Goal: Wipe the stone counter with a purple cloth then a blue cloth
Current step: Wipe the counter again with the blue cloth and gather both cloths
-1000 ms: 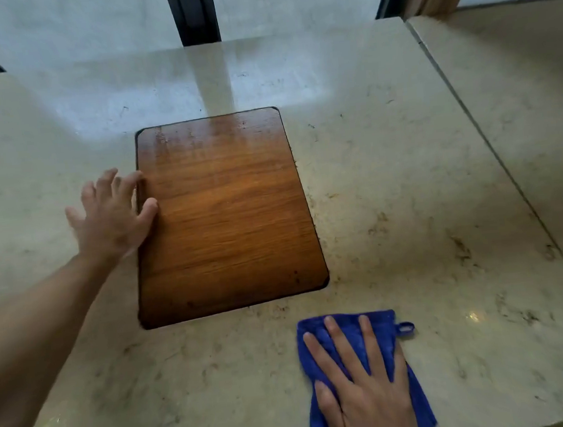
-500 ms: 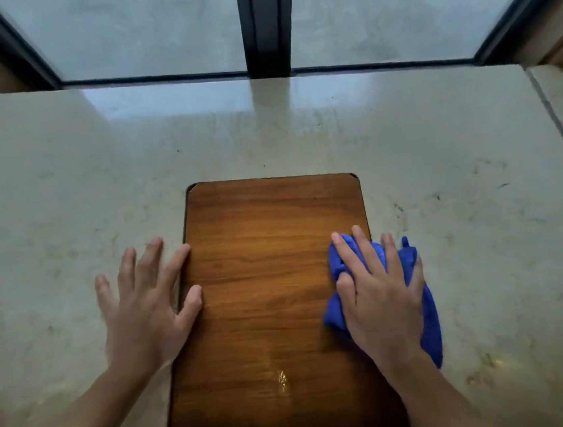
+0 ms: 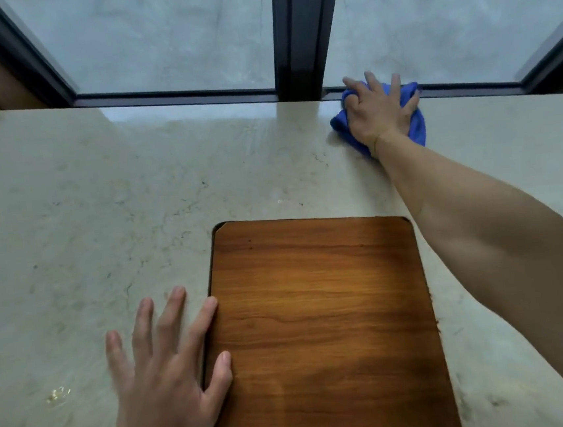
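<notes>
Moved: right hand (image 3: 379, 114) with blue cloth (image 3: 417, 121), from wooden panel (image 3: 322, 330) to upper right by window frame (image 3: 297, 32); fingers curled, gripping bunched cloth beneath. Left hand (image 3: 162, 386): flat, spread on worktop (image 3: 84, 215).

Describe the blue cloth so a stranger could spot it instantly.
Start at the dark window frame behind the stone counter. Just right of its upright, the right hand presses the bunched blue cloth. It is the only bright blue, soft thing here.
</notes>
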### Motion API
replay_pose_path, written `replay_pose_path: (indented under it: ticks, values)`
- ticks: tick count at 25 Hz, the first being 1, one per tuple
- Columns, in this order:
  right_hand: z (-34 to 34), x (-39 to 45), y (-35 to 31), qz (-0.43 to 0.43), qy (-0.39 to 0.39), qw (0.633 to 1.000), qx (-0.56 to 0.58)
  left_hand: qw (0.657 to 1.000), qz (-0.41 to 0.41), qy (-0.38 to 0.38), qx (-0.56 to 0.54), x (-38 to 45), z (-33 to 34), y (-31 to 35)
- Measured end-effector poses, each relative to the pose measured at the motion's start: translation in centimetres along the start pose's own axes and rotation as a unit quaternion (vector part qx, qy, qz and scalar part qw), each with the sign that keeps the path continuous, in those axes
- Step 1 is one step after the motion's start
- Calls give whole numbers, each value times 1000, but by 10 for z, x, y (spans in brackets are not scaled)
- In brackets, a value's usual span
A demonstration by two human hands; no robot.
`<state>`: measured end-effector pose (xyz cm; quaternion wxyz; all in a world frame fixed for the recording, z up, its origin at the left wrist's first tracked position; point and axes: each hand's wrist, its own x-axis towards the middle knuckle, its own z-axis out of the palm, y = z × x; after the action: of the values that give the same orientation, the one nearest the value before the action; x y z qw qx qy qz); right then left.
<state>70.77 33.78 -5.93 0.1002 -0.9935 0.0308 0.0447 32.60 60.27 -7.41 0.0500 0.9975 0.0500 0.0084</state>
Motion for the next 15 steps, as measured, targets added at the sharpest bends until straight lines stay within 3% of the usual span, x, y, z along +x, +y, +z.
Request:
replay_pose_path:
  ticks: [3,7,10,15]
  values:
    - [16,-46,-20,-96,-12,994,-43,1000,-2,-25,-12,0,-3,-1]
    - [23,-157,-13,-63,-29,997,-29,999,-6,-42,-22,-1,-6,-1]
    - [32,-278,-2,-105,-33,994,-21,998,-14,-47,-26,3,-3,-3]
    - [51,-504,15,-87,-41,994,-51,998,0,-35,-53,2,0,-4]
